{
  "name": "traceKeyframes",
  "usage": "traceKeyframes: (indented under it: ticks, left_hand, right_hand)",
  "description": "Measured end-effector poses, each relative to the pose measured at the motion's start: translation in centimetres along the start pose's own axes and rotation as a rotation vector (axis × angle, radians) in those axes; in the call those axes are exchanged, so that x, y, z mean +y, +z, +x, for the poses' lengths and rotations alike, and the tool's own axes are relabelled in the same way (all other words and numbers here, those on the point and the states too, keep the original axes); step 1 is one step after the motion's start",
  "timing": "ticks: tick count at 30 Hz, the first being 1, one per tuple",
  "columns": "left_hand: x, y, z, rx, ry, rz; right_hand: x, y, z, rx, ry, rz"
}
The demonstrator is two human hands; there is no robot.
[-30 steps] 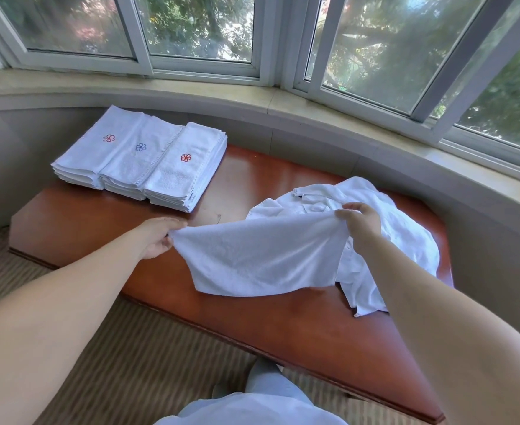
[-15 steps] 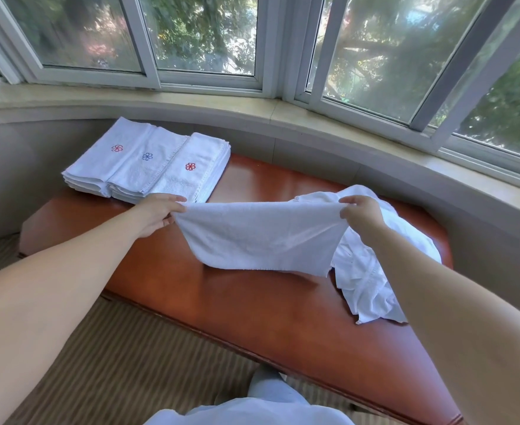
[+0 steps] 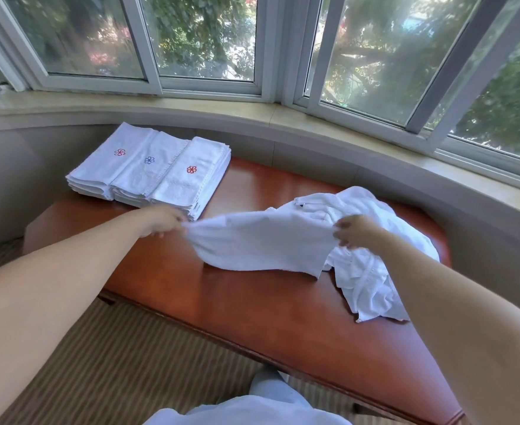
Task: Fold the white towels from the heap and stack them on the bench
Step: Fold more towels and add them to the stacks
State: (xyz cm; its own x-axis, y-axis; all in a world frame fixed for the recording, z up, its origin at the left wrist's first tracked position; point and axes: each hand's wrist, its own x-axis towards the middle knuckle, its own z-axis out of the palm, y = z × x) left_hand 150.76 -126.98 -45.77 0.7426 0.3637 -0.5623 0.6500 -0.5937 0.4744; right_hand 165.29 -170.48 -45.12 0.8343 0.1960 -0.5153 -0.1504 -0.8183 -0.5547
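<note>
A white towel (image 3: 261, 240) is stretched flat between my two hands just above the red-brown bench (image 3: 252, 308). My left hand (image 3: 160, 220) pinches its left corner, and my right hand (image 3: 355, 231) grips its right corner. Behind and under my right hand lies the crumpled heap of white towels (image 3: 372, 271) on the bench's right part. Three stacks of folded white towels (image 3: 157, 170), each with a small embroidered flower on top, sit side by side at the bench's far left.
A curved stone window sill (image 3: 283, 118) and wall wrap the back of the bench. Striped carpet (image 3: 105, 357) covers the floor in front. My own light clothing (image 3: 252, 406) shows at the bottom edge.
Both hands carried the stretched towel farther from me and lower toward the bench top. The left hand now sits close to the nearest folded stack.
</note>
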Motion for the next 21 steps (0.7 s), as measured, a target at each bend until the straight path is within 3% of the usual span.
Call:
traceKeyframes:
  ticks: [2,4,7,10,15,18,21]
  left_hand:
    - [-0.9,0.8,-1.0,-0.277,-0.161,0.14]
    - [-1.7,1.1,-1.5,-0.422,-0.252,0.254]
    - [-1.6,0.4,-1.4,-0.508,-0.332,0.104]
    - [-0.1,-1.7,-0.7,-0.408,-0.287,-0.118]
    - [2.1,-1.3,1.5,-0.018,-0.092,-0.492]
    - [1.3,2.4,3.3,0.129,-0.037,-0.634]
    - [-1.7,7.7,4.8,0.065,-0.097,-0.579]
  right_hand:
    - [1.3,0.7,-1.2,-0.275,0.114,-0.211]
    - [2.0,1.5,-2.1,-0.43,0.251,-0.255]
    - [2.0,0.7,-2.3,-0.371,0.33,-0.191]
    - [0.6,-1.0,-1.4,-0.128,0.184,-0.22]
    - [-0.4,0.8,2.1,0.262,0.037,0.252]
    - [0.0,4.5,3.7,0.246,-0.006,0.29]
    - [2.4,9.3,4.7,0.11,0.007,0.273]
